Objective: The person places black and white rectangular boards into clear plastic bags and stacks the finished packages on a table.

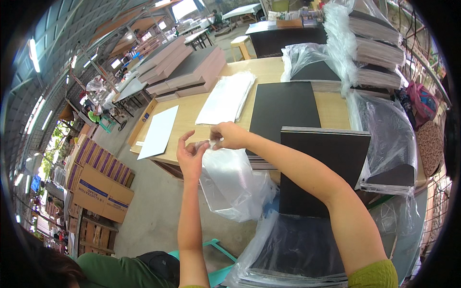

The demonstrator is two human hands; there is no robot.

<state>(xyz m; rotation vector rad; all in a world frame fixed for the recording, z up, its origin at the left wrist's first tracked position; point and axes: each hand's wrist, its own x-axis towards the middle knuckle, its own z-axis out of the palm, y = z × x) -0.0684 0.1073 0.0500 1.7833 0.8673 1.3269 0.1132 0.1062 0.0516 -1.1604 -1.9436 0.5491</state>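
A clear plastic bag (pixel 225 180) hangs from my fingers at the table's front edge. My left hand (pixel 190 156) pinches its upper edge between thumb and finger, with the other fingers raised. Close beside it, my right hand (pixel 228 136) is closed on the same edge, knuckles up. To the right of the bag, a thin stack of black boards (pixel 314 168) stands upright, partly behind my right forearm. Beyond it lies a flat stack of black boards (pixel 283 108). A pile of white or clear plastic sheets (pixel 225 100) lies farther back on the table.
A white board (pixel 160 132) overhangs the table's left edge. Plastic-wrapped black boards (pixel 297 254) stand low in front; more wrapped stacks (pixel 379 48) rise at right. Grey-topped board stacks (pixel 192 67) sit behind. Cartons (pixel 103 189), a green stool (pixel 216 252) and a person in green (pixel 120 271) are left.
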